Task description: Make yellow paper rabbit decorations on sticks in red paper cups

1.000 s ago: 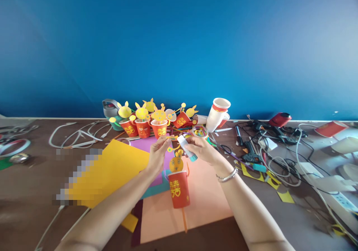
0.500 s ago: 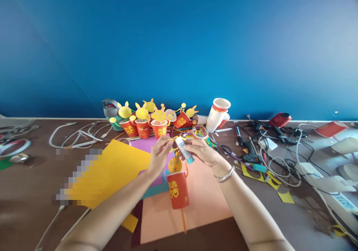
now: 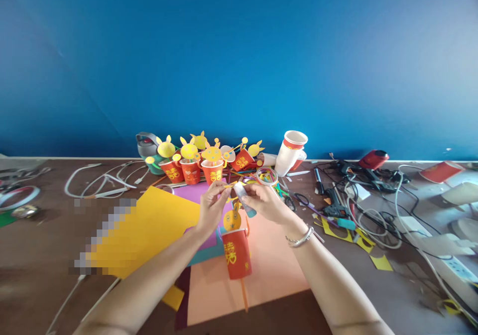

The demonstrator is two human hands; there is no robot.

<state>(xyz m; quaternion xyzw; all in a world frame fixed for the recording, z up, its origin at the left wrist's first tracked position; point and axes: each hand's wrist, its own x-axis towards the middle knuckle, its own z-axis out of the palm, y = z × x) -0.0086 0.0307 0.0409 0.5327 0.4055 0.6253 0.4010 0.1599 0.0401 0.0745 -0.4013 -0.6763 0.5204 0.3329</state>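
My right hand (image 3: 266, 200) is closed around a white and teal glue stick (image 3: 244, 199), tilted with its white end up toward my left hand. My left hand (image 3: 212, 206) pinches a small yellow paper piece (image 3: 232, 184) right beside that end; whether the two touch I cannot tell. Below both hands, a red paper cup (image 3: 238, 255) with gold lettering lies on the peach paper (image 3: 276, 275). An orange paper rabbit head (image 3: 232, 219) rises from its mouth, and an orange stick (image 3: 244, 295) juts out of its base.
Finished-looking red cups with yellow animal heads (image 3: 189, 151) stand along the blue wall. Stacked white cups (image 3: 289, 153) are to their right. Yellow paper sheets (image 3: 149, 230) lie at left. Glue guns (image 3: 335, 203), cables and a power strip (image 3: 453, 268) clutter the right side.
My right hand has shifted slightly and its fingers now cover more of the glue stick. The left hand stays nearly still with the yellow piece.
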